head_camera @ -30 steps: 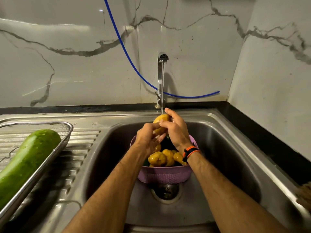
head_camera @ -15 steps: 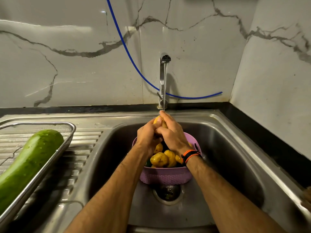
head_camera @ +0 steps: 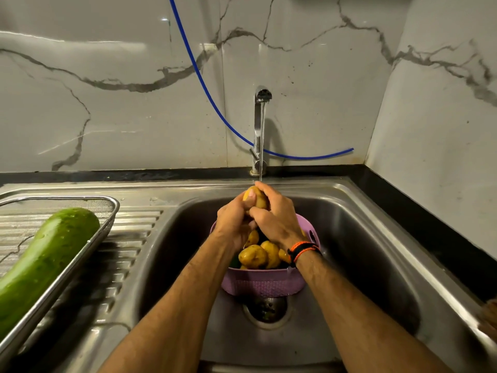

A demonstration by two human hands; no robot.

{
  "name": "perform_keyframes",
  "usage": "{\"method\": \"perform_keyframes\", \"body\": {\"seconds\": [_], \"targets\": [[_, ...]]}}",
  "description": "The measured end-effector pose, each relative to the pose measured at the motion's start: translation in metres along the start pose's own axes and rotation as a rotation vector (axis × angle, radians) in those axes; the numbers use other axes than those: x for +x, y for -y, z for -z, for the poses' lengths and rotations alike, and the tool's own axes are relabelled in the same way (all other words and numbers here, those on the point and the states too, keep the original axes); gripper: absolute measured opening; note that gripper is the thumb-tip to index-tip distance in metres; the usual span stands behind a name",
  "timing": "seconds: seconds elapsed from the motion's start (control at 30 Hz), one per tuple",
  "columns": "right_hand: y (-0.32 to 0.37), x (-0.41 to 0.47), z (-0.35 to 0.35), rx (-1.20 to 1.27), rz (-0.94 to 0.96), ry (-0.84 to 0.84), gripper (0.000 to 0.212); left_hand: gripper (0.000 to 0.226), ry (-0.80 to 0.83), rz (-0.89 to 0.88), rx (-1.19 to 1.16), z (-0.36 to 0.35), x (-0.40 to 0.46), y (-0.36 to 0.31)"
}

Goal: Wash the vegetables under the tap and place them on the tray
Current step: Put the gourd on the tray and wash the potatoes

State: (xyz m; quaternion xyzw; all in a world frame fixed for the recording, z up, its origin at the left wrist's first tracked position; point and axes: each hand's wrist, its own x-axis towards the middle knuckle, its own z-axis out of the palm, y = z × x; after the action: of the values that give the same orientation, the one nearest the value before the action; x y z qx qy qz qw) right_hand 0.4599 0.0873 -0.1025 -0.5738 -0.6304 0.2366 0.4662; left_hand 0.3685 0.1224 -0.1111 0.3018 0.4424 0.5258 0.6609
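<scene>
Both hands wrapped around one potato (head_camera: 258,198), held up under the tap (head_camera: 260,130) stream, above the far rim of the purple basket (head_camera: 262,284). Left hand (head_camera: 236,219) cups it from the left, thumb across the top face. Right hand (head_camera: 277,214) curls over from the right, fingers closed on the upper side. Only the top of the potato shows between them; the rest is hidden by the fingers.

Handling, my read: firm, dense, won't deform or bruise under a normal squeeze. Skin is wet, so slippery, and the lumpy shape gives uneven contact. A full wrap across the middle is the safe hold; a fingertip pinch at one end likely squirts it out. One hand should carry it fine once it leaves the water.

Basket sits in the sink (head_camera: 376,238) basin over the drain (head_camera: 265,309), with more potatoes (head_camera: 252,256) piled inside plus something dark green at the near-left, can't identify it. A drop from here would land back in the basket, so low risk.

Tray (head_camera: 106,227), wire mesh, sits on the ribbed drainboard at the sink's left edge. It holds a long green gourd (head_camera: 45,265) lying diagonally, wet. Free mesh shows at the tray's far corner and along its right rim. A round potato may roll against the gourd.

Blue hose (head_camera: 204,84) runs down the marble wall behind the tap, clear of the work.
</scene>
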Motion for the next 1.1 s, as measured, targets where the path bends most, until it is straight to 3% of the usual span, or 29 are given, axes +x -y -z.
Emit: {"method": "perform_keyframes", "body": {"seconds": [0.1, 0.17, 0.4, 0.57, 0.77, 0.83, 0.97, 1.1], "targets": [[-0.002, -0.002, 0.0, -0.01, 0.047, -0.067, 0.062, 0.01, -0.056, -0.064, -0.025, -0.004, -0.001, 0.001], [-0.004, -0.002, 0.0, -0.019, 0.072, -0.107, 0.046, 0.015, -0.048, -0.066, -0.014, -0.004, -0.001, 0.002], [-0.01, 0.002, -0.002, -0.056, 0.145, -0.18, 0.039, 0.025, -0.026, -0.105, -0.054, -0.002, -0.002, 0.002], [-0.013, 0.002, 0.0, -0.194, 0.142, -0.03, 0.065, 0.036, 0.012, -0.112, -0.055, -0.002, -0.001, 0.004], [-0.012, 0.003, 0.0, -0.201, 0.136, -0.033, 0.068, 0.044, 0.033, -0.094, -0.109, 0.004, 0.002, 0.002], [-0.012, 0.004, 0.001, -0.22, 0.127, 0.001, 0.075, 0.041, 0.065, -0.084, -0.096, 0.001, -0.001, 0.001], [-0.015, 0.002, 0.003, -0.22, 0.164, -0.083, 0.062, 0.039, 0.041, -0.094, -0.095, 0.003, 0.003, 0.002], [-0.012, 0.002, 0.002, -0.238, 0.156, -0.064, 0.068, 0.032, 0.112, -0.062, -0.077, 0.004, 0.004, 0.002]]}}
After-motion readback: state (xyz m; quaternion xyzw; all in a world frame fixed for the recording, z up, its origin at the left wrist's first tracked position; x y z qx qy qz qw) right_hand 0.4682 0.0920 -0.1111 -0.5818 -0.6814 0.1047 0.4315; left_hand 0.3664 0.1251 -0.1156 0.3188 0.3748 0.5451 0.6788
